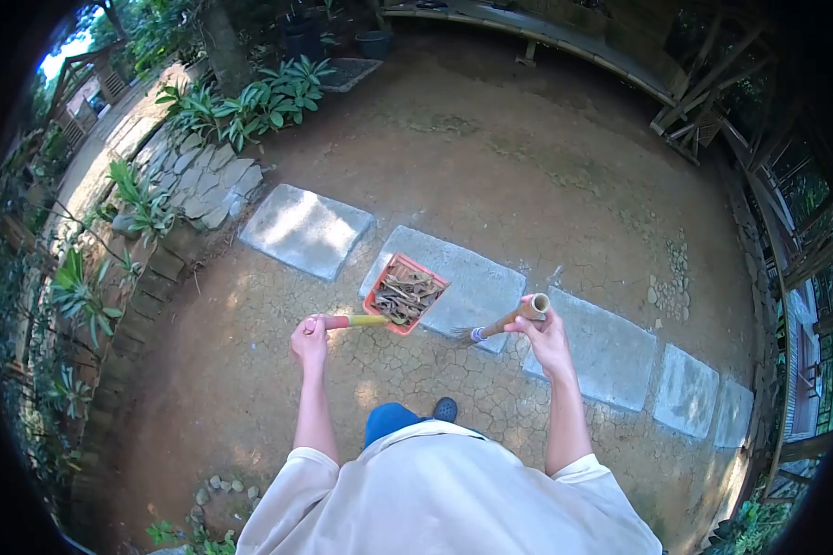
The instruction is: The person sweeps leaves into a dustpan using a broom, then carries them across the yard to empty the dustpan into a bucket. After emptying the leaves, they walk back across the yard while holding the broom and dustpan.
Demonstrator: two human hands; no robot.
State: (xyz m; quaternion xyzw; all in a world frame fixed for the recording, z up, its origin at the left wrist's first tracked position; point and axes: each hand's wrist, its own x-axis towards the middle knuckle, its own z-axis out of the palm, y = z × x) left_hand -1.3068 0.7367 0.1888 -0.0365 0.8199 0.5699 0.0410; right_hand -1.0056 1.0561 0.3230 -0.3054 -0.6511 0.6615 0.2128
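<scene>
My left hand [309,340] is closed round the end of a dustpan's red and yellow handle. The orange dustpan [372,301] is heaped with dry brown leaves [405,294] and overlaps a stone slab in this view. In my right hand [548,340] is a broom [502,324] with a thick bamboo handle, its open hollow end facing up. Thumb and fingers wrap the handle just below that end. The broom's thin bristles [463,335] point down and left, close to the slab's near edge and to the right of the dustpan.
Pale slabs [307,231] run in a row across cracked bare earth. Leafy plants [250,106] and flat paving stones [204,180] lie at left, behind a low edging [139,310]. A long bench [537,32] stands at the back; wooden framing [787,231] lines the right side.
</scene>
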